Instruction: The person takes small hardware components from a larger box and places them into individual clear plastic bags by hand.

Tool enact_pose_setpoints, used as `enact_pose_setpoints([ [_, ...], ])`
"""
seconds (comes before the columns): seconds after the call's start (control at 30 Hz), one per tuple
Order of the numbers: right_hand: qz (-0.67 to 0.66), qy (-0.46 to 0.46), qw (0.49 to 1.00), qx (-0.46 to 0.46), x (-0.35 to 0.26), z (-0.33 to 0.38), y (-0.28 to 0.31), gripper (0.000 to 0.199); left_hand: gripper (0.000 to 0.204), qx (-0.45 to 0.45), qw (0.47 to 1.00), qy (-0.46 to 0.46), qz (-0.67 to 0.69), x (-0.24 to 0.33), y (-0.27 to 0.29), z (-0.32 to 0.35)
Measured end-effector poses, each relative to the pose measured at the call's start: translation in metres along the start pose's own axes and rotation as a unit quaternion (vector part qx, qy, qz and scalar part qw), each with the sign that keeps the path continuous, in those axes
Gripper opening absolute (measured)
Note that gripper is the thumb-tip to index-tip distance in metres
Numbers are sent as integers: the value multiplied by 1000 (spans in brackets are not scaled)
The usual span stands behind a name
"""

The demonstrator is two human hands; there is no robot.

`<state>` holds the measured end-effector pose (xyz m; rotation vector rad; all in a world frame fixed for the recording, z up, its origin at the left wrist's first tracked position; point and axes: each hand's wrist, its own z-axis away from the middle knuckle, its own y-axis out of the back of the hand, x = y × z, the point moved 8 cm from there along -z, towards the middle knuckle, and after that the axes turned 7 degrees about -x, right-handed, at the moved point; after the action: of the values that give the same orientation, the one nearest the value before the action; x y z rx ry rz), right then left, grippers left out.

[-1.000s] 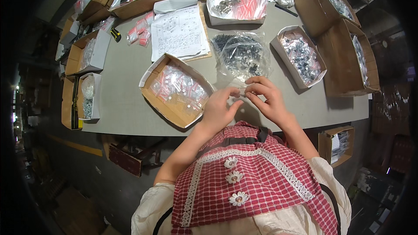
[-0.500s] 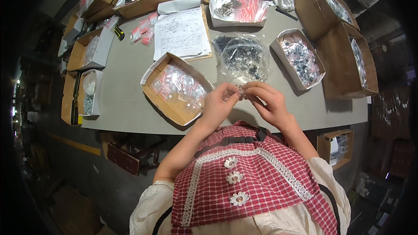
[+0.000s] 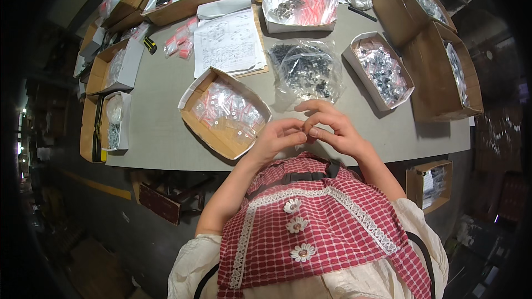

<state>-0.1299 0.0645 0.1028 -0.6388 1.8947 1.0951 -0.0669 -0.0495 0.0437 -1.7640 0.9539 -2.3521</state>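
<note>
Just beyond the right hand point(image 3: 339, 132) lies a clear plastic bag point(image 3: 308, 72).

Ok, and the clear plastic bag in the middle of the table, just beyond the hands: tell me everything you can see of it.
The clear plastic bag lies on the grey table, its see-through film crumpled and glossy. Many small dark parts fill much of it, with paler, shiny patches among them. Its slack near end, with little inside, reaches toward the person. The right hand is close by; whether it touches the film, or whether the bag is open, I can't tell.
</note>
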Motion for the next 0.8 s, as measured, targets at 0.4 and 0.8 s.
enact_pose_setpoints([
  [0.4,416,-153,896,-28,94,-9,-43,29,28,195,950,-73,-234,-7,23,10],
  [0.8,-57,-98,991,72,23,-2,-7,19,35,229,885,-143,-380,19,11,16],
])
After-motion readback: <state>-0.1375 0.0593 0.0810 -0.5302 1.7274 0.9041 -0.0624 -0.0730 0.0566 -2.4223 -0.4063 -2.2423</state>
